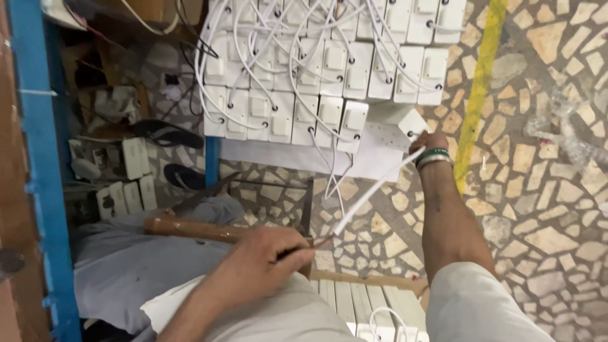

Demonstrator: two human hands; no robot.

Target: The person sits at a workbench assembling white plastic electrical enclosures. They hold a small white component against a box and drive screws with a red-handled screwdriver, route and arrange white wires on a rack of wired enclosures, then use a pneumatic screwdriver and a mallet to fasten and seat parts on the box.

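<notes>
By the white boxes [304,69], R hand [429,140] outstretched; L hand [266,263] pinches cable [373,193].

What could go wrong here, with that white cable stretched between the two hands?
The white cable runs taut from the left hand to the right hand at a white box; a hard pull might drag that box off the board's edge. The loose cables looped over the other boxes could also snag and shift them.

Scene evenly lit by soft daylight; no harsh shadows cast. Upper left recess dim. White adapter boxes [316,69] slightly overexposed. Slight motion blur noted on left hand [263,263] and foreground sleeves. Stone floor [544,190] rendered sharp.
</notes>
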